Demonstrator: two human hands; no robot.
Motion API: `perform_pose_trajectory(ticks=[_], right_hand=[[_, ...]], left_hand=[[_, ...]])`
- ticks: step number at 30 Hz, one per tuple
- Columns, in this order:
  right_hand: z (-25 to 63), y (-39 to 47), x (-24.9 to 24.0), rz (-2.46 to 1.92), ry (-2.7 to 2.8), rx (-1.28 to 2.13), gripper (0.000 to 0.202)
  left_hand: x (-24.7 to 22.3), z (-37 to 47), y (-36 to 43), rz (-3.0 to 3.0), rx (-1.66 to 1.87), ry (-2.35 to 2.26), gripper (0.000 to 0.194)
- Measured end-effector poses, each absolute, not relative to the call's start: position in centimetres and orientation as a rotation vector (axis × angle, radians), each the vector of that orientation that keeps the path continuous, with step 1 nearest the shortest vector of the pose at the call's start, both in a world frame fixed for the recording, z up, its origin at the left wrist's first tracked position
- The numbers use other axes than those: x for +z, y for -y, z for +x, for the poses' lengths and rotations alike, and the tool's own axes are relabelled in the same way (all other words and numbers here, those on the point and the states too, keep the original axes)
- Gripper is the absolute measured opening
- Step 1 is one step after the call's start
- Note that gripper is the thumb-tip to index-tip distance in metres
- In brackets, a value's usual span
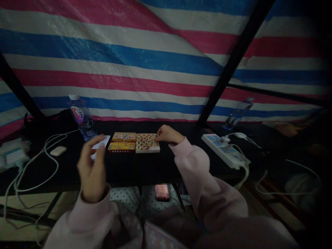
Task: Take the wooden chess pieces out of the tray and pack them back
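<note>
A shallow white tray of round wooden Chinese chess pieces sits on the black table, its pieces standing in rows with red and dark characters. My right hand reaches over the tray's right end, fingers pinched on a chess piece there, partly hidden by the fingertips. Touching the tray's left side is its printed cardboard box, yellow and red-brown. My left hand is raised in front of the table, slightly blurred, thumb and fingers apart with nothing between them. Behind it lies a flat white object, partly covered.
A labelled plastic bottle stands at the back left, near a small white case and looped white cables. To the right are a power strip with plugs and another bottle. A striped tarpaulin hangs behind the table.
</note>
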State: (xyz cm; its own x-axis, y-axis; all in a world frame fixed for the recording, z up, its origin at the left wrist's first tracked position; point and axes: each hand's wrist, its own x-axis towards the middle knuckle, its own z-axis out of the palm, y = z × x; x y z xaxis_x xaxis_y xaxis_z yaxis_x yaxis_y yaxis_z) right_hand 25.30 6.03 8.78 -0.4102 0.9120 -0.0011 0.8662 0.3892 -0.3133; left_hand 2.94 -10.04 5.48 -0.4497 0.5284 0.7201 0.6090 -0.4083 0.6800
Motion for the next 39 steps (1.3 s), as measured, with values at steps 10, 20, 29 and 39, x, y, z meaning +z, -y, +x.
perform_pose_trajectory(ticks=[10, 20, 29, 39], right_hand=[[30.5, -11.3, 3.9, -1.877, 2.141, 0.720, 0.015], [31.1, -13.8, 1.6, -1.525, 2.308, 0.713, 0.033], [30.7, -13.0, 1.7, -1.622, 2.227, 0.670, 0.038], [30.3, -13.1, 1.4, -1.474, 2.315, 0.497, 0.032]], left_hand=[[-1.8, 6.0, 4.1, -2.303, -0.871, 1.790, 0.055], [-3.1, 5.9, 2.5, -2.171, -0.618, 1.953, 0.055], [-2.7, 6.1, 3.1, -2.133, -0.747, 1.887, 0.046], [-3.3, 5.8, 2.5, -2.138, -0.762, 1.896, 0.043]])
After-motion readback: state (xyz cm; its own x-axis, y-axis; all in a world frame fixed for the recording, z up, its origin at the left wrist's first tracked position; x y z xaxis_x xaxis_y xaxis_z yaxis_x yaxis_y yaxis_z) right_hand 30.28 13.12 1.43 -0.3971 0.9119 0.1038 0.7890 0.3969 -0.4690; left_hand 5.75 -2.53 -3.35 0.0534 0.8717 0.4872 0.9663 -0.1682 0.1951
